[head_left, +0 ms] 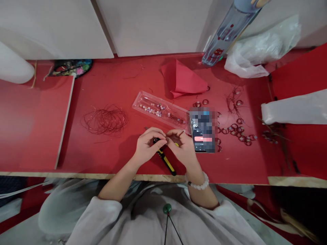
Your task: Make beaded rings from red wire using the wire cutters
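Observation:
My left hand and my right hand meet above the red table, fingers pinched together around something small and dark that I cannot make out. Under them lies a black and yellow tool with its handle pointing toward me. A coil of thin red wire lies to the left. A clear plastic tray with small beads sits just beyond my hands. A phone lies to the right of my right hand.
Several small red wire rings are scattered right of the phone. A folded red cloth, a patterned bottle and crumpled clear plastic bags stand at the back. A raised red board lies left, scissors behind it.

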Available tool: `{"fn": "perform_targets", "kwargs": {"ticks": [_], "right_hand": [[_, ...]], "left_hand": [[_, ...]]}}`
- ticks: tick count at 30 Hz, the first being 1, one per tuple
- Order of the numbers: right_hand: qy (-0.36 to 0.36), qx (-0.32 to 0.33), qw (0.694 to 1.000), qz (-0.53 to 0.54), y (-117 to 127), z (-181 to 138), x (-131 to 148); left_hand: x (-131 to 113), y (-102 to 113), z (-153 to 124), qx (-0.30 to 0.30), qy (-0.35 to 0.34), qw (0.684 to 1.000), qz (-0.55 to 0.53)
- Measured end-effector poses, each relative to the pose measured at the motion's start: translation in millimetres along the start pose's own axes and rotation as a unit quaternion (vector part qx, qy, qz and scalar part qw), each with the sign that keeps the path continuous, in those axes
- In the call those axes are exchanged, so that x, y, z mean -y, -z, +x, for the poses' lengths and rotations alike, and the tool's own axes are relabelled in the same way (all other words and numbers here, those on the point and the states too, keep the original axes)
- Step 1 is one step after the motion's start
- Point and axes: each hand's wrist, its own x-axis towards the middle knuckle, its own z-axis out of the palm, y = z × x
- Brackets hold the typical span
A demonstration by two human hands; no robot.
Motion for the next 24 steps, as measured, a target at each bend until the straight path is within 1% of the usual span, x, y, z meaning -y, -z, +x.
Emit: {"fn": "perform_targets", "kwargs": {"ticks": [2,6,9,12,16,19,21,24], "right_hand": [[0.017,-0.008,1.0,-0.02,0.5,0.1,0.6],[0.112,-0.026,0.99,-0.084,2.9,1.8,4.1],[0.173,-0.033,0.977,-0.117,4.1,3.0,5.3],[0.214,-0.032,0.967,-0.133,5.1,3.1,4.9],[0.242,-0.029,0.961,-0.129,5.6,2.1,3.7],[0.244,-0.041,0.961,-0.123,4.6,1.5,3.0],[0.241,-0.043,0.963,-0.114,3.9,1.2,2.8],[0.241,-0.039,0.964,-0.109,3.5,1.0,3.6]], "left_hand": [[0.9,0.5,0.3,0.002,-0.008,1.0,0.004],[4.3,1.3,2.0,0.014,-0.005,1.0,-0.028],[5.8,1.7,2.9,0.033,0.033,0.995,-0.089],[4.5,3.9,3.8,0.061,0.101,0.982,-0.148],[0.5,8.6,5.4,0.092,0.19,0.955,-0.209],[-1.0,9.7,5.8,0.097,0.242,0.934,-0.244],[-1.2,8.9,5.6,0.098,0.257,0.924,-0.266],[-1.4,7.6,5.5,0.097,0.256,0.919,-0.284]]}}
